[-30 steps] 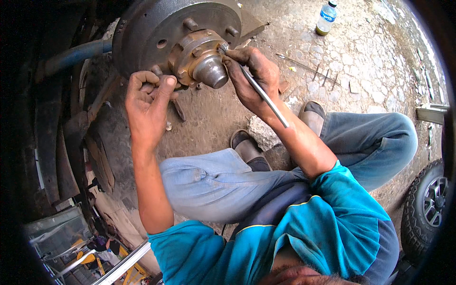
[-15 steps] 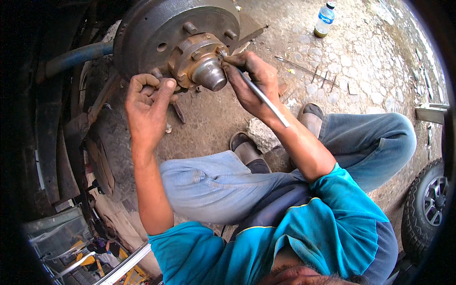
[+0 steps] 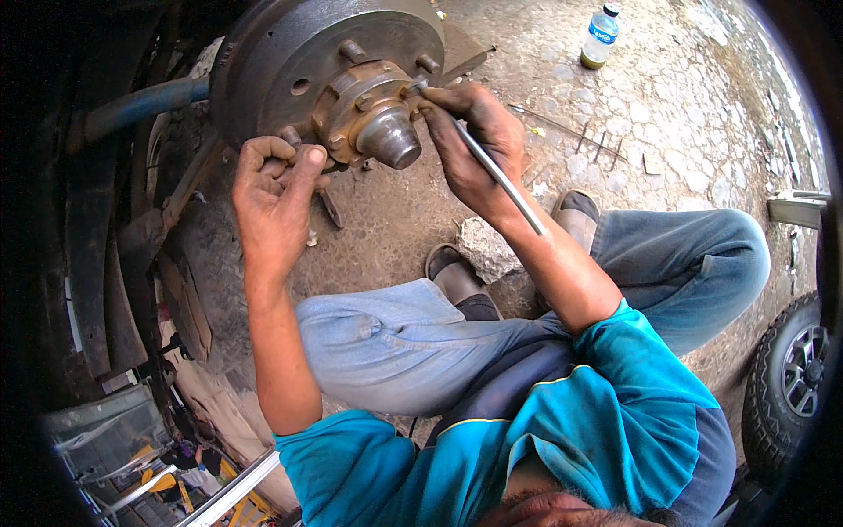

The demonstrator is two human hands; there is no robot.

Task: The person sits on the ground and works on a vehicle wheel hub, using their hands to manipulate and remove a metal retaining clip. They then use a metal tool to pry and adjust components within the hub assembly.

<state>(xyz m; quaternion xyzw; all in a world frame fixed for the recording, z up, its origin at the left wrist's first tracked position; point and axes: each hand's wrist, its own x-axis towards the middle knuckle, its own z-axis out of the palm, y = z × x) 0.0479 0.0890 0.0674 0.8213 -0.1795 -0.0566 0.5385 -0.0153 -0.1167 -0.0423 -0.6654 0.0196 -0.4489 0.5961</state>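
Observation:
A rusty wheel hub with a rounded steel end cap stands out from a dark brake drum. My right hand is closed around a slim silver rod-shaped tool, which slants back over my wrist. Its far end is mostly hidden by my fingers, whose tips are at the hub flange's right side. My left hand has its fingers curled at the drum's lower left edge, beside a wheel stud. What it pinches, if anything, is hidden. Just below those fingers shows a dark flat metal piece.
A blue-labelled plastic bottle stands on the cracked floor at the far right. Thin metal rods lie nearer. A pale stone block sits by my feet. A spare wheel is at right, and a blue pipe at left.
My right hand has shifted slightly right, with the silver tool moving along in it. A metal end now shows at its fingertips against the flange. My left hand has stayed still.

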